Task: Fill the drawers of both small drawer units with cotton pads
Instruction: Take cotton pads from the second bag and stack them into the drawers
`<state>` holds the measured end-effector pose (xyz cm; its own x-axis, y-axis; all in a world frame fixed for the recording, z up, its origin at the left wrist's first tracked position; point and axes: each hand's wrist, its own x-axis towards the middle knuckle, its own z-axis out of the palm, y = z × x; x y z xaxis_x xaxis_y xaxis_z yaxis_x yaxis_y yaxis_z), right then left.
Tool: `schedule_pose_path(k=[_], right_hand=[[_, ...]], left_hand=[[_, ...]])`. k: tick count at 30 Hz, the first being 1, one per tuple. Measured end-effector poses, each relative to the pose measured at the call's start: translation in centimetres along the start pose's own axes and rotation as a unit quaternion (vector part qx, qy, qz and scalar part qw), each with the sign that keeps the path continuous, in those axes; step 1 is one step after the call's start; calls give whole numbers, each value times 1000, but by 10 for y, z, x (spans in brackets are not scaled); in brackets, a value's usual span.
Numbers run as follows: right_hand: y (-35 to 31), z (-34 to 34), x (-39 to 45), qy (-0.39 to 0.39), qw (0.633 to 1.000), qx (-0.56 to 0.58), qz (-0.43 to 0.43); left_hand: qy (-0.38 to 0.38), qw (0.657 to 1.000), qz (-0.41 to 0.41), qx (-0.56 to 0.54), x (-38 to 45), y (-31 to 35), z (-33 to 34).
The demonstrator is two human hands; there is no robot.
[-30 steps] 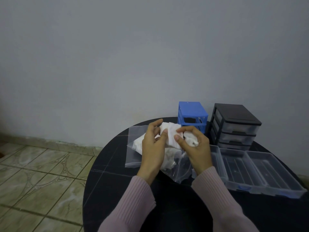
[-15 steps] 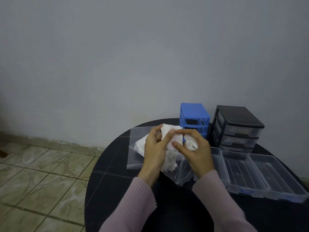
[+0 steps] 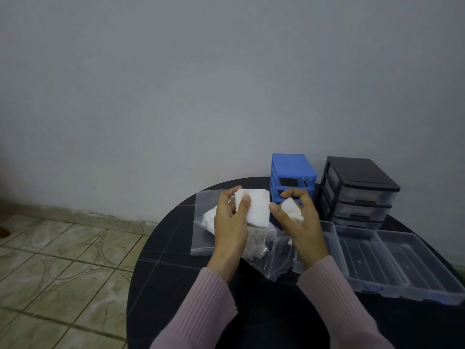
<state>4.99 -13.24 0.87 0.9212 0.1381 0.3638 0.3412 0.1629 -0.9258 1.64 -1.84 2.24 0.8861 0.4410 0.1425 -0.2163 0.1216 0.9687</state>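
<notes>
My left hand (image 3: 231, 222) pinches a stack of white square cotton pads (image 3: 255, 210) between thumb and fingers. My right hand (image 3: 300, 224) is closed on a smaller bunch of cotton pads (image 3: 292, 210). Both hands hover above a clear plastic bag (image 3: 203, 238) that lies on the table with more white pads inside. Behind the hands stands a blue drawer unit (image 3: 292, 170) with empty slots. A black drawer unit (image 3: 359, 187) with clear drawers in place stands to its right. Three clear pulled-out drawers (image 3: 392, 260) lie side by side at the right, empty.
Everything rests on a round black table (image 3: 171, 278) close to a grey wall (image 3: 201, 84). Tiled floor (image 3: 55, 268) lies to the left, below the table's edge.
My hands have drawn apart, splitting the pads: the left keeps the larger stack, the right holds a small bunch. The view has shifted slightly.
</notes>
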Motion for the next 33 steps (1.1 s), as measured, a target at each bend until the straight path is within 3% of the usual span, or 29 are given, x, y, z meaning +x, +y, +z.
schedule_pose_path(k=[4,13,18,24,29,33], right_hand=[[3,2,-1,17,998,-41,-35],[0,1,1,37,998,-48,-24],[-2,2,2,42,991,121,33],[-4,4,-4,10,997,39,62],[-8,9,-6,-4,997,74,37],[-7,8,-4,-11,986,166,30]], left_hand=[[-23,1000,9,9,-1,-1,4],[-86,996,-16,0,-6,0,8],[-49,997,-8,53,-4,-4,3],[-15,998,-14,60,-1,-4,1],[1,998,-46,35,0,-3,-1],[6,998,-51,43,2,-4,-1]])
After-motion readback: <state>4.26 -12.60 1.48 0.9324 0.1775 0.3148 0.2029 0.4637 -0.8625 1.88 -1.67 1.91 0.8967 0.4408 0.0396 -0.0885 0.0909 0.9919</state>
